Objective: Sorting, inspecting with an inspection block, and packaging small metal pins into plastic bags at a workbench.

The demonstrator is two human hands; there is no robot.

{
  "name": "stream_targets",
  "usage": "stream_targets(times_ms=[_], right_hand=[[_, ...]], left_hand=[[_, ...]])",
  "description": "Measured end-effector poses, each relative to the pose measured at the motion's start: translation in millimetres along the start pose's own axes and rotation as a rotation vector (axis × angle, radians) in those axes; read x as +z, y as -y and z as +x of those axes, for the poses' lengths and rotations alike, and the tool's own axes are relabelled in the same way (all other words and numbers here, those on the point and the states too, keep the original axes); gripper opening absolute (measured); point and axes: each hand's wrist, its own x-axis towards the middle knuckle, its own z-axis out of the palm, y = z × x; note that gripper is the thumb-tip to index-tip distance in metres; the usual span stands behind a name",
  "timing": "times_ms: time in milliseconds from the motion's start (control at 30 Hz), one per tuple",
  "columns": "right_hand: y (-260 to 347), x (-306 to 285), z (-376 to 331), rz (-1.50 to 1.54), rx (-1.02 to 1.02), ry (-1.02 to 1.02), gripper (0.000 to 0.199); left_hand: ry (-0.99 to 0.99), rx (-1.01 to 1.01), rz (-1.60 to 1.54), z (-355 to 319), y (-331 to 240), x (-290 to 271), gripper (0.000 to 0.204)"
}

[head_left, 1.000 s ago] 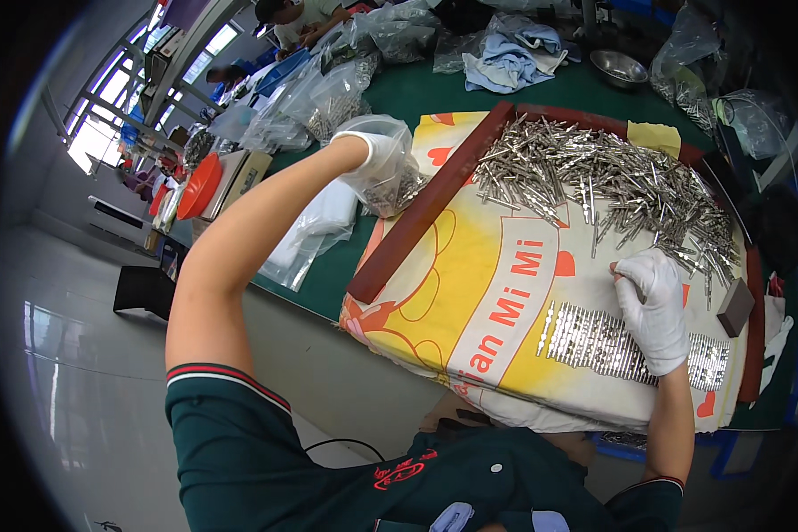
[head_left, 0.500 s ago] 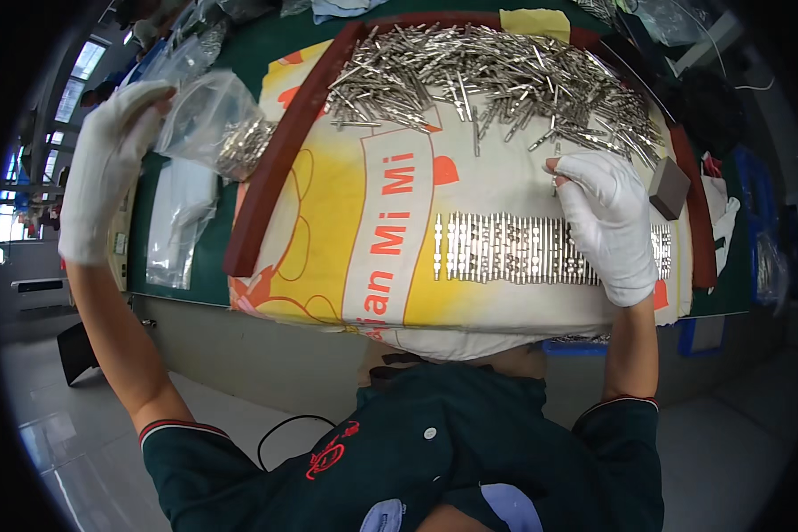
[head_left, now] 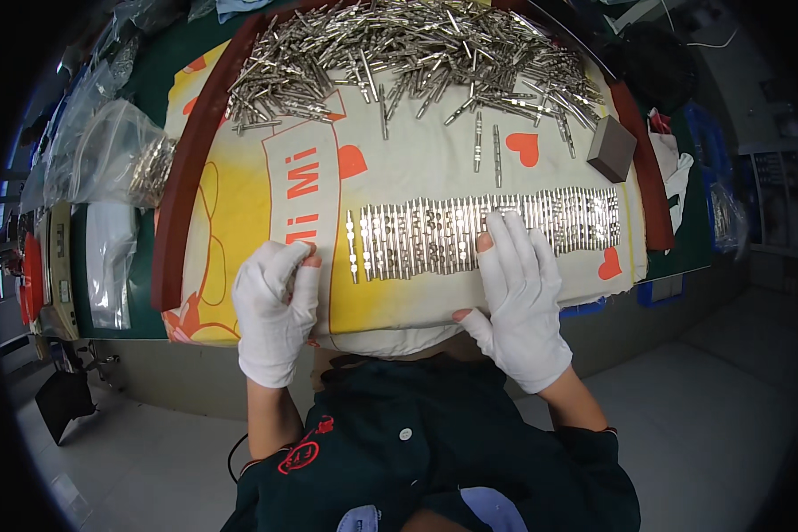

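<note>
Side by side on the cloth lies a long row of slim, shiny metal pins [head_left: 426,238] with grooved, stepped shafts. My right hand [head_left: 521,306], in a white glove with bare fingertips, rests over the row's near edge, fingers stretched out and thumb apart. Left of the row, one separate pin [head_left: 353,246] lies upright in the view. Beside it, my gloved left hand [head_left: 277,310] hovers at the cloth's near left, fingers curled and tips drawn together; whether anything is between them is hidden. Two loose pins [head_left: 478,142] lie above the row.
A large heap of similar pins [head_left: 408,53] fills the far side. Reddish-brown wooden rails [head_left: 191,186] border the printed cloth [head_left: 239,204]. A dark grey block [head_left: 612,149] sits by the right rail. Clear plastic bags [head_left: 120,146] lie on the green table at left.
My left hand has come down from beside the plastic bag to the cloth's near left. My right hand has moved back toward me and spread its fingers over the row. The view has shifted.
</note>
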Motion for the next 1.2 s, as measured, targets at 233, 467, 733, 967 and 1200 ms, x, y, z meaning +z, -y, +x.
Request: stream_targets(times_ms=[233,467,733,967,1200], right_hand=[[5.3,5.9,2.1,-0.021,0.044,0.149,0.095],[7.5,7.4,6.4,0.038,0.033,0.154,0.093],[23.1,20.9,20.8,0.073,-0.079,0.159,0.092],[22.5,4.7,30.3,0.227,-0.162,0.03,0.078],[-6.0,-10.7,1.3,-0.048,0.123,0.036,0.08]], left_hand=[[0.05,0.032,0.035,-3.2,9.2,16.5,0.021],[0.085,0.037,0.048,-2.6,9.1,16.6,0.024],[0.078,-0.006,0.026,-3.9,8.9,16.7,0.019],[0.095,-0.101,-0.047,-3.3,7.3,10.6,0.017],[0.097,-0.051,-0.038,-4.0,6.5,15.4,0.018]])
